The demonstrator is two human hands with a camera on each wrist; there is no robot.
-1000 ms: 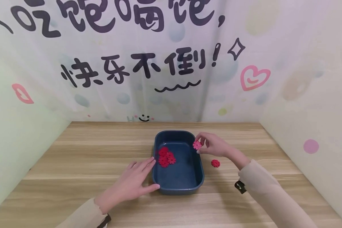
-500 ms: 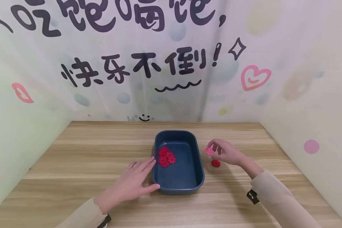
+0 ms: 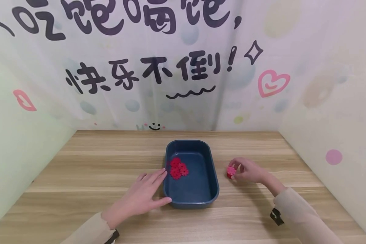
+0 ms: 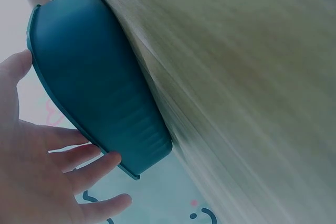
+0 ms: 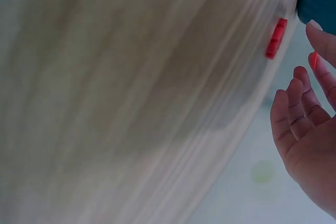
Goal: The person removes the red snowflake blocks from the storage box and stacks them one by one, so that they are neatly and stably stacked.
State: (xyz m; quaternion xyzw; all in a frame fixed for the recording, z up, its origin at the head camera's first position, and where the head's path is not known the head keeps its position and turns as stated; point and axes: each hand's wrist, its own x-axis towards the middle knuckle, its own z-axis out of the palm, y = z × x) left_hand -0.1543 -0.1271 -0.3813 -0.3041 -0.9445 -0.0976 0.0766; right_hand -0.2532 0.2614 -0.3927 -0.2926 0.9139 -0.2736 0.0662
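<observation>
A dark blue rectangular bin (image 3: 198, 188) stands on the wooden table, with several red flower-shaped plastic pieces (image 3: 178, 168) grouped on the left of its floor. My left hand (image 3: 141, 192) rests its extended fingers and thumb along the bin's left rim, as the left wrist view also shows. To the right of the bin, my right hand (image 3: 248, 171) pinches a pink flower-shaped piece (image 3: 231, 170) between thumb and index finger. Just under it, a red flower-shaped piece (image 5: 276, 39) lies flat on the table, partly covered by the pink one in the head view.
The wooden tabletop (image 3: 94, 162) spreads around the bin. A pale curtain with black lettering (image 3: 152, 67) hangs along the table's back edge, and light walls (image 3: 332, 112) close off both sides.
My right hand has carried the pink flower-shaped piece from the bin's right rim out to the right and down, over the red piece on the table. My left hand stays put.
</observation>
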